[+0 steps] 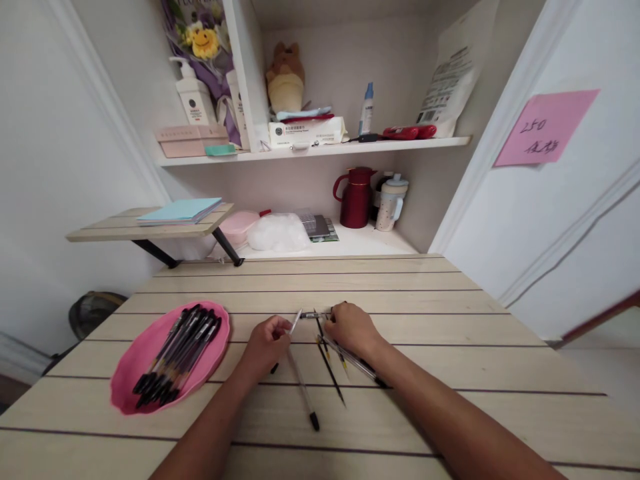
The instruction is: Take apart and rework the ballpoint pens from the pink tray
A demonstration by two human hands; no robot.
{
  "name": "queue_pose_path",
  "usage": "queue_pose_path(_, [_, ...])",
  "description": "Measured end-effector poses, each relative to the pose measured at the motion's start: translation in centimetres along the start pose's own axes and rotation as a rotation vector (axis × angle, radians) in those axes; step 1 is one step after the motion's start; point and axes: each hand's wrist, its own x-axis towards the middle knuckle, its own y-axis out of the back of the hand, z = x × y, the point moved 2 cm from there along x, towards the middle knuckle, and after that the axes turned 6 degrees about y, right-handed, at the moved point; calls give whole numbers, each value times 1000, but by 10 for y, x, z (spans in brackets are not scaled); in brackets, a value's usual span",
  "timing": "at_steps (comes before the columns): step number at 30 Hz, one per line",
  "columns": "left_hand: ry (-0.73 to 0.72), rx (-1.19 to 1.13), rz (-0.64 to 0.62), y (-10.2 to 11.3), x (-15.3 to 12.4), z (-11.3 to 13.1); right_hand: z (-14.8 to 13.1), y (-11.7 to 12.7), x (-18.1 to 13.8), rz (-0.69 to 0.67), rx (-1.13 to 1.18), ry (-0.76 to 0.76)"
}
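At the frame's centre, the left hand [270, 343] pinched a clear pen barrel [296, 322] and the right hand [351, 327] gripped a pen tip [311, 315]. A loose pen [303, 390] lay on the bench [450, 373] below them, with a pink tray [131, 360] at lower left.

Soft, even indoor light; wide-angle view that bends towards the edges.

Brightness spreads evenly over the wooden table [450, 373], with only faint shadows under the left hand [267, 343] and right hand [350, 327], and no glare. The left wall [45, 167] and the far shelf [320, 150] lean and bow. The clear pen barrel [296, 321] pinched in the left hand looks small and soft.
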Motion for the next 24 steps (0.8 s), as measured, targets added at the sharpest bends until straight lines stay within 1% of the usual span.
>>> queue_pose_path(2, [4, -7, 1, -1, 0, -1, 5, 4, 3, 69, 101, 14])
queue_pose_path(4, [23, -30, -7, -2, 0, -1, 8, 7, 6, 141, 261, 35])
queue_pose_path(6, [47, -69, -23, -4, -1, 0, 9, 8, 8, 181, 509, 38])
queue_pose_path(9, [70, -134, -57, -6, -4, 3, 7, 8, 10, 226, 953, 22])
queue_pose_path(12, [72, -193, -105, -8, -7, 6, 5, 12, 10, 346, 1257, 9])
queue_pose_path(15, [57, -238, -143, -10, -8, 8, 7, 19, 9, 481, 1406, -2])
queue_pose_path(19, [35, -248, -161, -11, -8, 8, 10, 25, 8, 610, 1512, -17])
queue_pose_path(21, [37, -246, -166, -11, -8, 7, 11, 26, 8, 633, 1531, -15])
queue_pose_path(24, [47, -246, -173, -11, -8, 6, 10, 25, 8, 617, 1541, 0])
